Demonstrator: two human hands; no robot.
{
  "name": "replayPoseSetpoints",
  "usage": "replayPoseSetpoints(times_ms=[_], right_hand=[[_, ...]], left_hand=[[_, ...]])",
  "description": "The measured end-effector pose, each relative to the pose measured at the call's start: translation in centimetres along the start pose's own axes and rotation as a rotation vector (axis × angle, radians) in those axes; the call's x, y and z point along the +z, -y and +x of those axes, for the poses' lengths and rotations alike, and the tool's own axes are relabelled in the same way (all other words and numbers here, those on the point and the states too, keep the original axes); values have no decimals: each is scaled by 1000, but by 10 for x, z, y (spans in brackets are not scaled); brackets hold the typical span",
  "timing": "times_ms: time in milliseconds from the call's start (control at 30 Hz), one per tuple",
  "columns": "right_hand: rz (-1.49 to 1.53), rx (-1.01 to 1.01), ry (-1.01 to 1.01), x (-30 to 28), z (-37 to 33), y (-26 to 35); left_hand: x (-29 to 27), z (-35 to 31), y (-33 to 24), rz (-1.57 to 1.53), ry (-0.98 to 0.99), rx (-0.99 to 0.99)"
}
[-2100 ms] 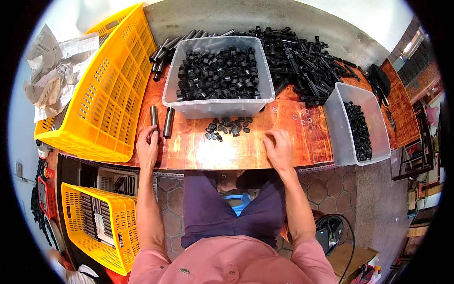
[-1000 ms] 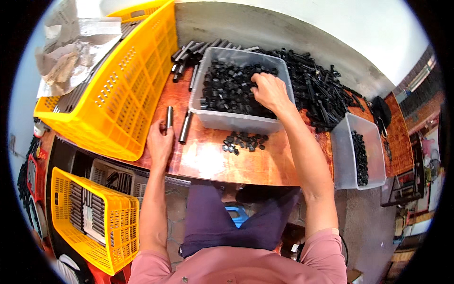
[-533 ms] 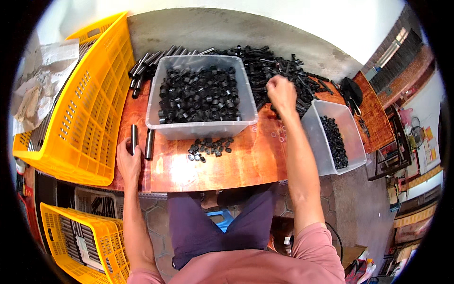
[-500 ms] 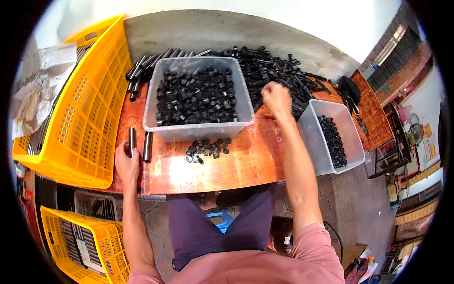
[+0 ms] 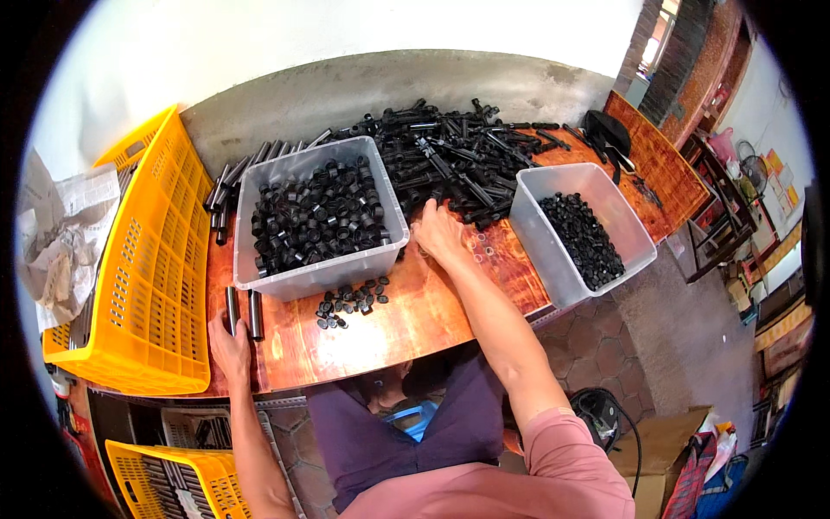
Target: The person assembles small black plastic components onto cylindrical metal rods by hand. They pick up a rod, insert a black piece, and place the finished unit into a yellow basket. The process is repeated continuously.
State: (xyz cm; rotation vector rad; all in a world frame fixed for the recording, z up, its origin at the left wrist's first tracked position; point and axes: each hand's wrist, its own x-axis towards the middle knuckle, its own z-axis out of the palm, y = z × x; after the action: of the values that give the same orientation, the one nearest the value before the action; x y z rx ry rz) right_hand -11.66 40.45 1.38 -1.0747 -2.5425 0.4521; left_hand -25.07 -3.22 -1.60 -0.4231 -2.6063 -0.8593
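Observation:
My left hand (image 5: 230,350) is closed round a dark, shiny tube (image 5: 232,304), held upright near the table's left front. A second dark tube (image 5: 255,316) stands just to its right. My right hand (image 5: 439,232) reaches to the near edge of a heap of black rod-like parts (image 5: 458,160), close to the right corner of a clear plastic tub (image 5: 324,272). Its fingers are curled, and whatever they pinch is too small or hidden to make out. Black ring-shaped caps (image 5: 320,212) fill the tub. Several small black oval pieces (image 5: 353,301) lie loose before it.
At right stands a smaller clear tub (image 5: 635,233) with small black pieces (image 5: 581,238). Tiny clear rings (image 5: 482,249) lie between it and my right hand. A tall yellow crate (image 5: 164,285) borders the table's left; another yellow crate (image 5: 173,458) sits below. Behind rises a wall (image 5: 285,95).
My right hand has drawn back from over the heap toward the table beside the large tub. My left hand keeps its tube. The whole view has shifted and turned.

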Motion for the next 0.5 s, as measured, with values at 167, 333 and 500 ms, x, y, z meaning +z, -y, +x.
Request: replayPoseSetpoints(times_ms=[167,333,500], right_hand=[[467,245,30,-2,10,-7],[1609,344,281,-35,-36,-25],[1624,171,368,-63,-127,-44]], left_hand=[[1,4,19,-235,-40,-123],[-2,-1,28,-369,-202,-97],[-30,-42,-34,-616,-256,-49]])
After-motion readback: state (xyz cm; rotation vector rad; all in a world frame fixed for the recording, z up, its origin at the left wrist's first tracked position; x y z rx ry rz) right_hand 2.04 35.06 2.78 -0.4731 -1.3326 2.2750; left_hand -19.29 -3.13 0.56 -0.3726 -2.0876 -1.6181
